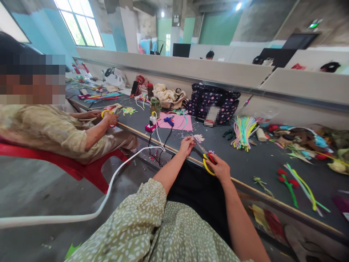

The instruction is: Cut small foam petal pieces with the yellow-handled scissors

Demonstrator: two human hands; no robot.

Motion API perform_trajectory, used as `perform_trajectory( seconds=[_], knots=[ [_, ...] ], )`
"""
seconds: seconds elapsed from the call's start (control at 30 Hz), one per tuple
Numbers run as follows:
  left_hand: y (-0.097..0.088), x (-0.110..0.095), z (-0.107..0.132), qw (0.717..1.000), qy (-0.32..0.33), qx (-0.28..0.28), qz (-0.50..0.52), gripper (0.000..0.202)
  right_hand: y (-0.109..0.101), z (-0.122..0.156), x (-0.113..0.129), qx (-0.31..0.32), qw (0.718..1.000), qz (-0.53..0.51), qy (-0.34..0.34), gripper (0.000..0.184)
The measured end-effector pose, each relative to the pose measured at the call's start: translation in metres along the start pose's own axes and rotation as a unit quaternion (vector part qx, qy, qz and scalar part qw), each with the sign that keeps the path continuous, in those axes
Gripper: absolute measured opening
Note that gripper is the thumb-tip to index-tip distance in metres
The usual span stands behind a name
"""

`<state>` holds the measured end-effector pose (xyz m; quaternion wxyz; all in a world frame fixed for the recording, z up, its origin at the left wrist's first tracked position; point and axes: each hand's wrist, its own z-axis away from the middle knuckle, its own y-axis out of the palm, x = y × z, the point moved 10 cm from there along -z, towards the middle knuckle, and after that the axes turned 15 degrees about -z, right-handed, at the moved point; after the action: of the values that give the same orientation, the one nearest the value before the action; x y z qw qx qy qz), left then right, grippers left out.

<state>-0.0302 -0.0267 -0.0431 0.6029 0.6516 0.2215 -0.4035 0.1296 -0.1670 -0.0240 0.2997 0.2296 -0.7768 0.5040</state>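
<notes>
My right hand (220, 168) is closed through the yellow and red handles of a pair of scissors (205, 154), whose blades point up and left toward my left hand (187, 143). My left hand is pinched shut on a small piece that I cannot make out, held at the blade tips by the near edge of the dark table (245, 163). A small pale cut-out shape (199, 138) lies on the table just behind my hands.
A bundle of coloured pipe cleaners (243, 131), a dotted dark bag (211, 102), a pink sheet with a blue glue gun (169, 120) and a power strip (151, 126) lie on the table. A seated person (54, 127) works at the left. A white cable (109, 189) crosses the floor.
</notes>
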Motion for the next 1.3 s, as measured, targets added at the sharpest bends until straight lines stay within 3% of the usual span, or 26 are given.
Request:
perform_trajectory(
  seconds=[0.33, 0.93, 1.3],
  knots=[
    [0.001, -0.002, 0.003, 0.999, 0.004, -0.004, 0.034, 0.026, -0.004, -0.002, 0.018, 0.081, 0.995, 0.046, 0.032, 0.055],
    [0.001, -0.001, 0.003, 1.000, -0.011, -0.002, 0.027, 0.028, -0.002, 0.003, 0.012, 0.038, 0.997, 0.067, 0.008, 0.053],
    [0.001, 0.002, 0.002, 1.000, -0.008, 0.005, 0.010, 0.029, -0.002, 0.003, 0.012, 0.032, 0.997, 0.063, 0.029, 0.050]
  ],
)
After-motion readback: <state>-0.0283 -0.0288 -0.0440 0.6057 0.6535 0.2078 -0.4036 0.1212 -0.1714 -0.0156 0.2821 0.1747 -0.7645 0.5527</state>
